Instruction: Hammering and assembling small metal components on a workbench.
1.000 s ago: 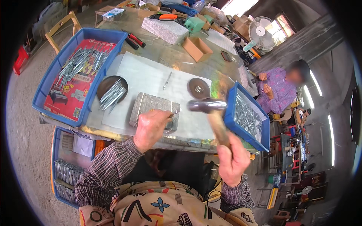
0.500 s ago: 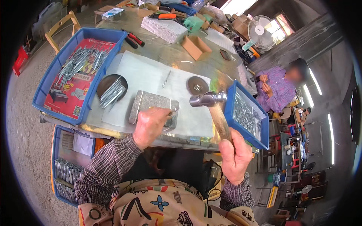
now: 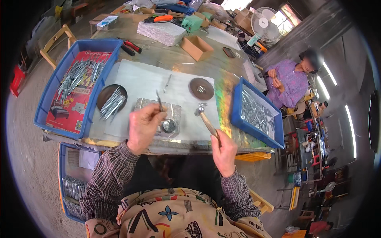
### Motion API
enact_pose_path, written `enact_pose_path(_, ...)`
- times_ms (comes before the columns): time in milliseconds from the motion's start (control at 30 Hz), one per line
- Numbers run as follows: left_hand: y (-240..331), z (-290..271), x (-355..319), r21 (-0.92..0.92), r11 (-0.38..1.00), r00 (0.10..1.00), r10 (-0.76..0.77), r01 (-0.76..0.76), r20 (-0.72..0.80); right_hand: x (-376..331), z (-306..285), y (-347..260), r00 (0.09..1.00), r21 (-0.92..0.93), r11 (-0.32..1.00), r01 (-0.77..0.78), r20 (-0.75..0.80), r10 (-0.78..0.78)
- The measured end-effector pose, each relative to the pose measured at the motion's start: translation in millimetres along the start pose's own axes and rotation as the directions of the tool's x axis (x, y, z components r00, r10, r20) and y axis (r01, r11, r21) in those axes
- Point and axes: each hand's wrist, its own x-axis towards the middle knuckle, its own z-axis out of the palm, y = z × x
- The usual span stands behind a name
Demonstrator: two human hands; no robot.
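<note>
My left hand (image 3: 145, 125) is pinched round a slim grey metal piece (image 3: 159, 99), its tip pointing up and away. It hovers over the near left part of a grey stone block (image 3: 175, 112) banded with pale strips. A shiny round metal piece (image 3: 168, 125) sits on the block beside my fingers. My right hand (image 3: 224, 154) grips a hammer by its wooden handle (image 3: 209, 125); the metal head (image 3: 199, 111) is right of the block, over the white sheet (image 3: 149, 75). Left of the block, a dark round dish (image 3: 101, 95) carries slim metal pieces (image 3: 114, 104).
Another dark dish (image 3: 194, 93) holds small shiny bits. Blue trays of metal pieces stand at left (image 3: 39, 107) and right (image 3: 237, 107). Farther back are red-handled pliers (image 3: 133, 45), a cardboard box (image 3: 197, 49) and a speckled block (image 3: 160, 33). A person (image 3: 291, 83) sits at right.
The hammer has come down and its head has swung away from me, toward the sheet. My left hand has raised the slim piece off the block, uncovering the round metal piece.
</note>
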Motion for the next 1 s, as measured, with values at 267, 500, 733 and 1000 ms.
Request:
enact_pose_path(267,4.5,-13.4,7.6,-0.372,0.899,0.973,-0.216,0.232,0.083,-18.0,45.0,34.4,0.999,-0.256,0.967,0.005,-0.037,-0.015)
enact_pose_path(500,-1.4,-29.9,9.1,-0.349,0.907,0.971,-0.235,0.235,0.043,-33.4,82.3,38.6,1.000,-0.331,0.944,-0.013,-0.023,0.005)
enact_pose_path(733,-14.2,-65.4,22.5,0.600,0.776,0.966,0.256,-0.195,-0.018,-37.3,74.1,45.6,0.999,-0.353,0.935,-0.032,-0.020,0.027)
enact_pose_path(1000,-70.1,-136.1,22.4,0.936,0.260,0.971,0.032,-0.236,0.236,-35.0,79.0,38.3,0.996,-0.247,0.967,-0.059,-0.082,0.040)
